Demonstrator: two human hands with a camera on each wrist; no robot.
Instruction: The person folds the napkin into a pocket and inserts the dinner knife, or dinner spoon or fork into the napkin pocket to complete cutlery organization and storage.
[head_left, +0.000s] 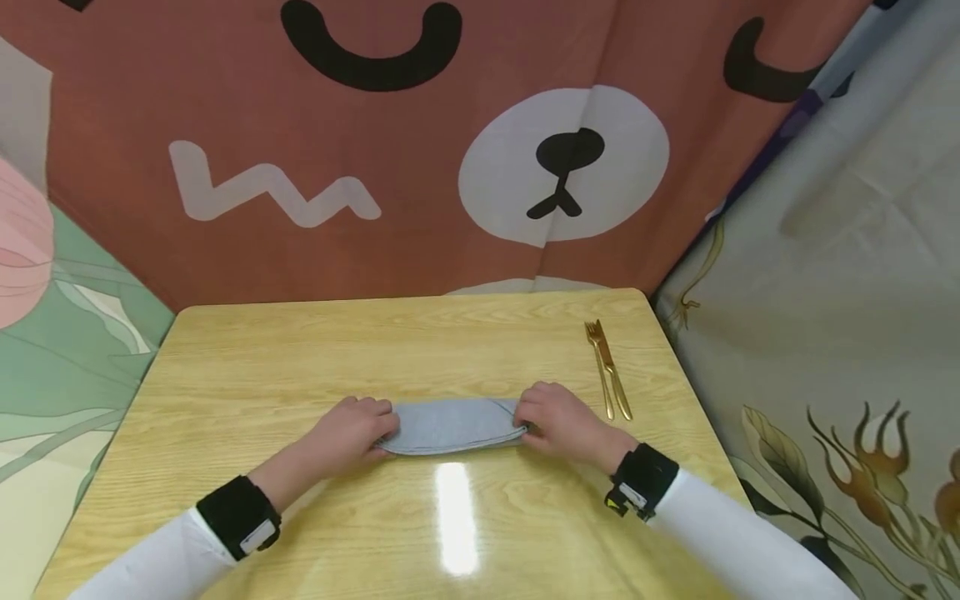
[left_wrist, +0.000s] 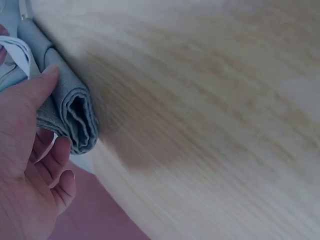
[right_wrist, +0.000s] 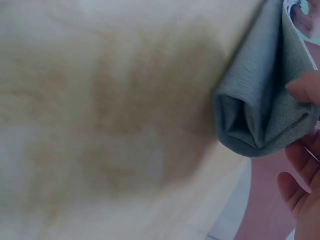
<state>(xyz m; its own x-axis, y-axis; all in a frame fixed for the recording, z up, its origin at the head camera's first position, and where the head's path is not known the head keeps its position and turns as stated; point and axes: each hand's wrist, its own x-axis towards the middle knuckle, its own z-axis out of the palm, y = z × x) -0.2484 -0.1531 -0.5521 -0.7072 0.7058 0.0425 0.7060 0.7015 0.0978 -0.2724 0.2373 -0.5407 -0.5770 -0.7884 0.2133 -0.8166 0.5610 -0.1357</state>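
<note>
A grey-blue cloth napkin (head_left: 453,423), folded into a long strip, lies crosswise near the middle of the table between both hands. My left hand (head_left: 355,432) grips its left end; in the left wrist view the thumb lies over the cloth roll (left_wrist: 70,100) with fingers beneath. At the other end, my right hand (head_left: 562,423) pinches the edge of the napkin between thumb and fingers. Rolled layers show at the open end of the cloth (right_wrist: 250,120) in the right wrist view, with a loose flap on the thumb side.
A gold fork (head_left: 600,367) and a gold knife (head_left: 615,375) lie side by side on the wooden table (head_left: 300,350), just beyond my right hand. A brown curtain with a bear face (head_left: 420,167) hangs behind the table's far edge. Patterned cloths hang at both sides.
</note>
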